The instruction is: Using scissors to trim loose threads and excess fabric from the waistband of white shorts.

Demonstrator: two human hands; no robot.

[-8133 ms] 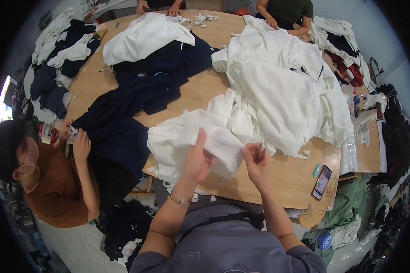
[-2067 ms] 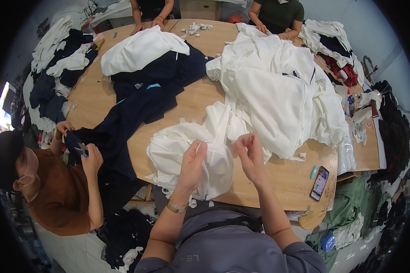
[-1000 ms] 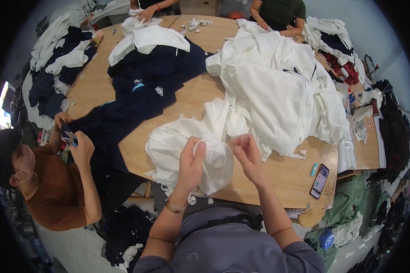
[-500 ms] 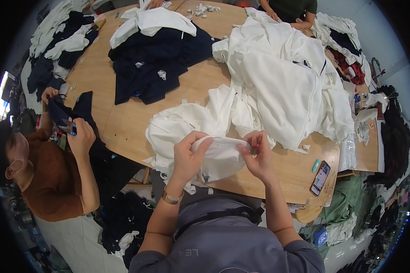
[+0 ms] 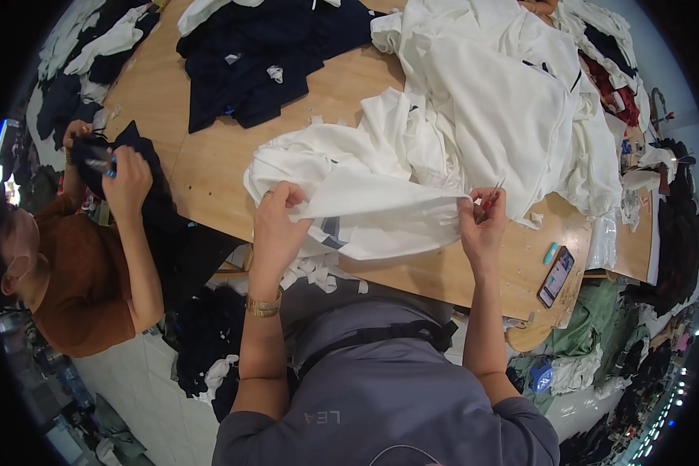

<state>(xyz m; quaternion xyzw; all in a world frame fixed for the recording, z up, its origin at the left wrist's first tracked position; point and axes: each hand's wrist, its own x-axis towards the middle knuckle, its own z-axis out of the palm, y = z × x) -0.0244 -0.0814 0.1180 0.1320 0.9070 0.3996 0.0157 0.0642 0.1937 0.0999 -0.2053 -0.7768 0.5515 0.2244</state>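
Observation:
A white garment point(image 5: 388, 213) is stretched sideways between my hands over the table's near edge. My left hand point(image 5: 278, 233) pinches it on the left, beside a dark grey patch in the cloth. At the right end, my right hand point(image 5: 483, 231) grips the fabric's edge. Tucked in that same hand are small red thread snips point(image 5: 489, 203), their pointed metal tip sticking up past the fingers. The rest of the garment lies bunched on the table just beyond my hands.
A large white garment pile point(image 5: 505, 116) covers the table's right side; dark navy garments point(image 5: 248, 78) lie at the back left. A phone point(image 5: 555, 277) and a teal marker point(image 5: 551, 253) sit at the near right. On my left, a co-worker point(image 5: 93, 272) holds dark cloth and a blue-handled tool.
My hands have moved apart, spreading the white cloth wide and exposing more of the dark patch. The snips' tip now shows above my right hand. The view has tilted nearer to me.

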